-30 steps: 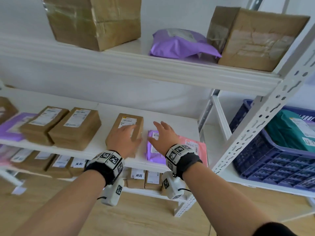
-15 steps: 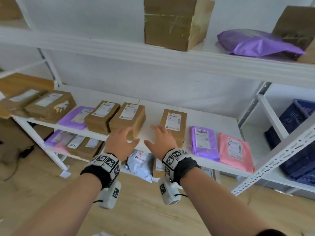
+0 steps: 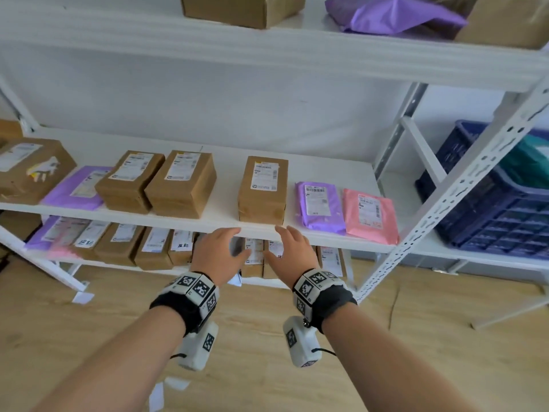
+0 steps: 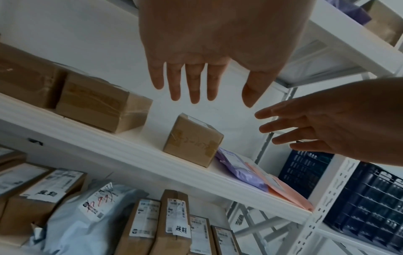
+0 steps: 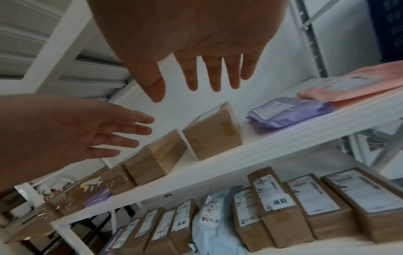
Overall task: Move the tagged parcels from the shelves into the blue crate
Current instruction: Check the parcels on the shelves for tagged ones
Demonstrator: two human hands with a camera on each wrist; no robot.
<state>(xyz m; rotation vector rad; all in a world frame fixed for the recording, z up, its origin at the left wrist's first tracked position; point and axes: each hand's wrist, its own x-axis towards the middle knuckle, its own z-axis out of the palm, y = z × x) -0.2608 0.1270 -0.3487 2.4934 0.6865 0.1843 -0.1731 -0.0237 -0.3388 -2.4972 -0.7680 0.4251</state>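
Observation:
A brown labelled box (image 3: 263,188) stands alone on the middle shelf (image 3: 225,224), with a purple mailer (image 3: 320,206) and a pink mailer (image 3: 370,217) to its right. Both hands hover just in front of the shelf edge below that box, palms facing each other, touching nothing. My left hand (image 3: 219,254) has straight spread fingers (image 4: 194,86); my right hand (image 3: 292,252) likewise shows spread fingers (image 5: 214,75). The brown box (image 4: 193,140) (image 5: 212,134) lies beyond the fingertips in both wrist views. The blue crate (image 3: 490,200) sits to the right, past the rack's post, with a green parcel (image 3: 525,166) inside.
Two brown boxes (image 3: 157,181), a purple mailer (image 3: 78,188) and a larger box (image 3: 28,168) fill the middle shelf's left. The lower shelf holds several labelled boxes (image 3: 154,245) and a pale bag (image 4: 87,219). The top shelf carries a box (image 3: 240,8) and a purple bag (image 3: 392,16). A perforated white post (image 3: 445,200) stands between shelf and crate.
The hands have drawn back from over the middle shelf's parcels to just in front of its edge, and the view has pulled back and swung left, then partly right again.

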